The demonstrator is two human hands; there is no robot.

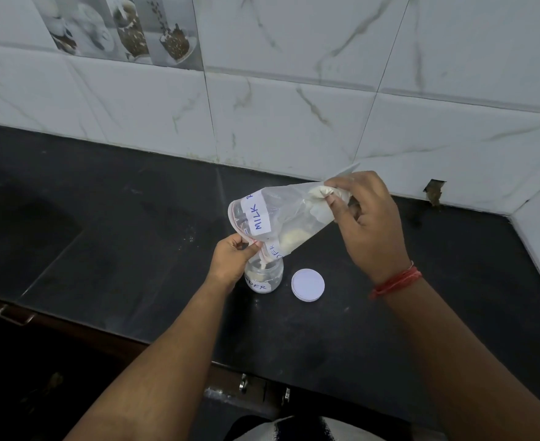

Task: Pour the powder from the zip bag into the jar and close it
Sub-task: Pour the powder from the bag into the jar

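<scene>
Plastic zip bag [281, 218] tilted over jar [264, 276]: left hand [230, 261] pinches its mouth, right hand [369, 224] grips the raised corner. Keep the spout centred, pouring slowly.

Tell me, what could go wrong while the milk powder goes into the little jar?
Powder could spill onto the counter: the zip bag has a wide mouth and the jar a narrow one. Clumps still in the bag might drop suddenly and overshoot. Nothing steadies the jar: the left hand and right hand both hold the bag, so a nudge might tip it.
</scene>
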